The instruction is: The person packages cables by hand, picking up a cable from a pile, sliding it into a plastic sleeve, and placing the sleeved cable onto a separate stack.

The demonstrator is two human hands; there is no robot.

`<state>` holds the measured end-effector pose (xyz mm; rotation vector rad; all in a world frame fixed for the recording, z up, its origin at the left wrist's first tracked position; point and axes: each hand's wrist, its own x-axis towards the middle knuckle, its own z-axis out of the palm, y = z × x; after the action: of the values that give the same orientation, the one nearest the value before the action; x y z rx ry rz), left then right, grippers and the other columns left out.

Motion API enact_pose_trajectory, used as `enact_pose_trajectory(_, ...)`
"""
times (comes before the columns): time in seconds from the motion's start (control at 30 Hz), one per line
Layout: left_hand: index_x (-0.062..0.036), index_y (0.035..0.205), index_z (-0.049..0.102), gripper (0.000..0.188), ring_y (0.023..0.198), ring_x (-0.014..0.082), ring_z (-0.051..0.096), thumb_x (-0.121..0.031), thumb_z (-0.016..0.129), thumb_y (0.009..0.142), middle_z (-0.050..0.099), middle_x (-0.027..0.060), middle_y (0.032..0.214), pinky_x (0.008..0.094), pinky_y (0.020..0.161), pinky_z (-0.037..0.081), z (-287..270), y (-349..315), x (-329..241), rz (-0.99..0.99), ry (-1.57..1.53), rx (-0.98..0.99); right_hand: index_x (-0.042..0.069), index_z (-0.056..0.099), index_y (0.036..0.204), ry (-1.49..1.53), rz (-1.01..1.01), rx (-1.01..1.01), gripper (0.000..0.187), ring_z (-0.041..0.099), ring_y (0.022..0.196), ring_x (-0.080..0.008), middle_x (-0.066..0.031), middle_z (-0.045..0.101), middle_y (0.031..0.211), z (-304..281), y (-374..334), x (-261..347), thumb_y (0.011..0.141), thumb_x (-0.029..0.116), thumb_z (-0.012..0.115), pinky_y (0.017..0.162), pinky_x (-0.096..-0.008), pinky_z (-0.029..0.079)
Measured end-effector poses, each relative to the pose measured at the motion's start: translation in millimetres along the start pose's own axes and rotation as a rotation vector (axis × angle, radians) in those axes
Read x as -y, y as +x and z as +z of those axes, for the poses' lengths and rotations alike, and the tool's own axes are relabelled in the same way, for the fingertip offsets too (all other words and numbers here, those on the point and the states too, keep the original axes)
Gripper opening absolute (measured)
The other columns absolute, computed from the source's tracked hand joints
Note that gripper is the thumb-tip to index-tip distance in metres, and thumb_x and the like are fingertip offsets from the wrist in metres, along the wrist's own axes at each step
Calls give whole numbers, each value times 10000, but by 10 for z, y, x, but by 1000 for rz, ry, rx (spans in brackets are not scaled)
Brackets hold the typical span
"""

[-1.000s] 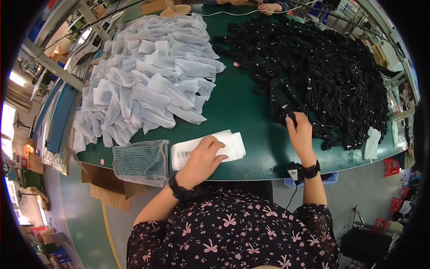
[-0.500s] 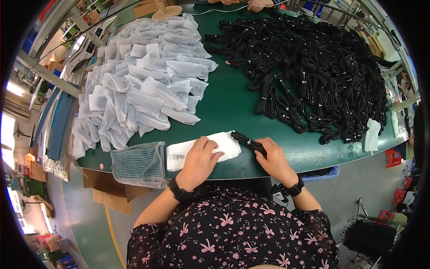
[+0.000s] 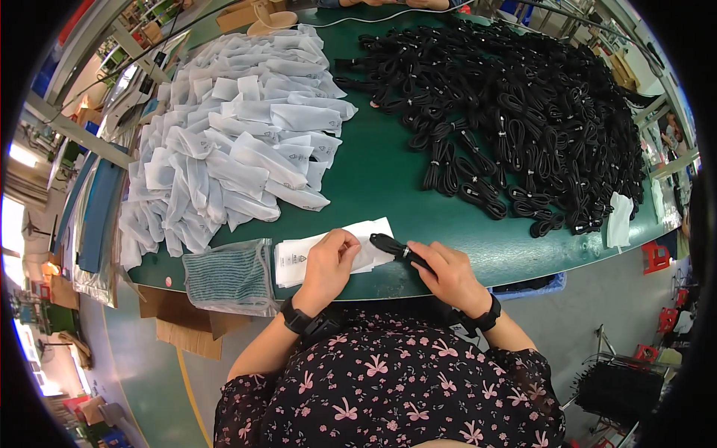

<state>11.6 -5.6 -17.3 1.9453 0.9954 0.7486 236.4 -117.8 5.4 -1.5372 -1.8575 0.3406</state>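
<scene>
My right hand (image 3: 452, 278) is closed round one end of a coiled black cable bundle (image 3: 390, 245). The bundle's looped end points left, over the open end of a stack of flat white bags (image 3: 293, 261) at the table's near edge. On that stack rests my left hand (image 3: 328, 265), thumb and forefinger pinched together on the top white bag (image 3: 364, 256). Its palm hides the middle of the stack. A clear plastic bag with green-striped material (image 3: 230, 276) lies just left of the stack.
Filled white bags (image 3: 239, 149) are heaped on the left of the green table (image 3: 373, 179). A large pile of black cable bundles (image 3: 515, 119) covers the right side. A white bag (image 3: 620, 220) lies at the right edge. Another person's hands (image 3: 426, 4) show at the far edge.
My right hand has brought the cable bundle slightly left and down, to the bags' open end. My left thumb and forefinger have drawn together on the top bag.
</scene>
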Motion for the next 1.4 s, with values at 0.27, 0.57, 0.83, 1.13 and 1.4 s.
enact_pose_trajectory(0.27, -3, 873, 591, 83, 789, 211, 574, 41, 652, 838, 595, 93, 893, 305, 689, 464, -70, 6, -149, 162, -7, 39, 53, 612, 1209, 9, -154, 126, 397, 580, 688, -255, -80, 579, 819, -12, 89, -10, 825, 31, 709, 612, -330, 479)
enact_pose_trajectory(0.57, -19, 897, 562, 134, 890, 265, 555, 41, 648, 814, 588, 100, 1007, 336, 769, 459, -267, 146, -260, 377, 120, -8, 44, 651, 1171, 274, -66, 1, 369, 597, 782, -204, -85, 581, 990, 172, 401, 112, 813, 0, 726, 676, -294, 504)
enact_pose_trajectory(0.83, -1, 929, 539, 53, 861, 102, 510, 1, 589, 911, 556, 69, 1093, 244, 751, 442, -659, 228, -323, 74, -269, 45, 27, 678, 1105, 535, -191, -46, 316, 605, 881, -221, -111, 576, 1067, 255, 757, 369, 802, -58, 711, 748, -308, 526)
enact_pose_trajectory(1.13, -32, 976, 581, 55, 771, 79, 512, -85, 569, 970, 593, 26, 946, 210, 696, 435, -1018, 416, -329, -158, -478, 21, 13, 658, 1018, 676, -136, -45, 169, 607, 821, -182, -92, 575, 1031, 303, 1107, 381, 861, -50, 653, 687, -286, 513)
enact_pose_trajectory(1.4, 11, 1113, 619, 235, 870, 168, 615, -184, 563, 995, 651, 66, 979, 296, 769, 503, -2177, 949, -22, 30, -517, -596, 23, 658, 1001, -89, 175, -231, 157, 610, 789, -257, -130, 535, 1054, 17, 1274, -419, 848, 39, 690, 656, -337, 516)
